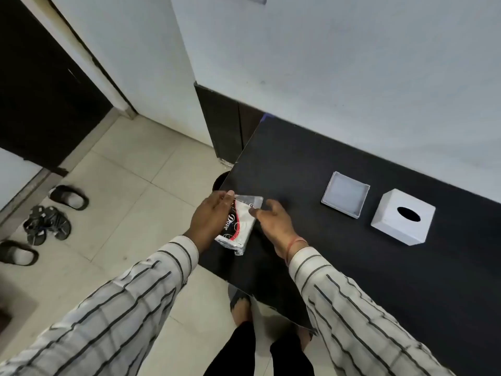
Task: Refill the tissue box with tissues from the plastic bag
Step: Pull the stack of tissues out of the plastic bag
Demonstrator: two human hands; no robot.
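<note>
Worktop [352,280]: dark, matte, set against the white wall; carries every task item, kept within easy reach, likely so the refill happens in one spot
Tissue box cover [403,216]: white cube, oval slot on top, standing on the worktop at far right; lifted off its base, apparently to give access for the refill
Box base [345,194]: shallow white tray, open side up, empty, just beside the cover on its left; separate from it, ready to take the stack
Plastic bag [240,225]: at the near left edge of the worktop, well apart from the box parts; clear film, black and red print with white lettering, white tissues showing through; far end loose and crinkled, seemingly the opening
Left hand [210,222]: clasped around the bag's left side, steadying it, probably so the film stays put while the other end is worked
Right hand [273,222]: fingers [254,212] pinching the clear flap at the bag's far end, seemingly to open it; tissues not yet out
</note>
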